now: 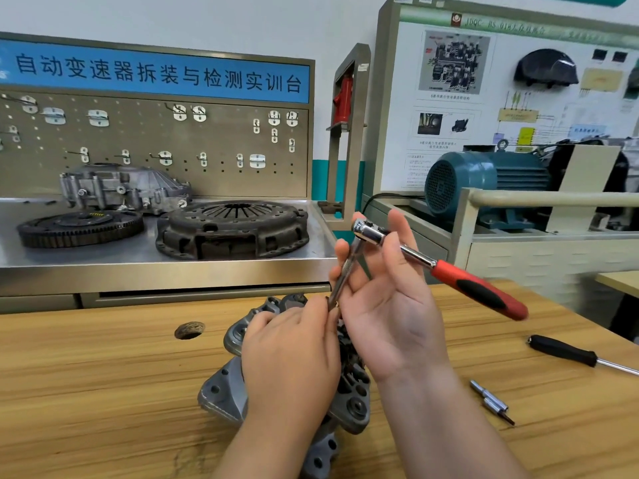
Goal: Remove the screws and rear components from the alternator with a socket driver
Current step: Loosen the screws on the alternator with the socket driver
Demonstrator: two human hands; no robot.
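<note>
Grips socket driver point(449, 271) above alternator point(224, 392) in raised right hand point(390, 323), palm facing back; apparently pinches its lower tip with left hand point(290, 357).

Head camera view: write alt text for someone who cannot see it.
Two hands hold a red-handled socket driver above an alternator on a wooden table: the right hand holds its head, the left hand pinches the shaft's lower end. A black screwdriver and two bits lie to the right.

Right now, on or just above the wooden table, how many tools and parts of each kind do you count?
Ratchet driver: 1
Screwdriver: 1
Loose bits: 2
Alternator: 1
Total: 5
</note>
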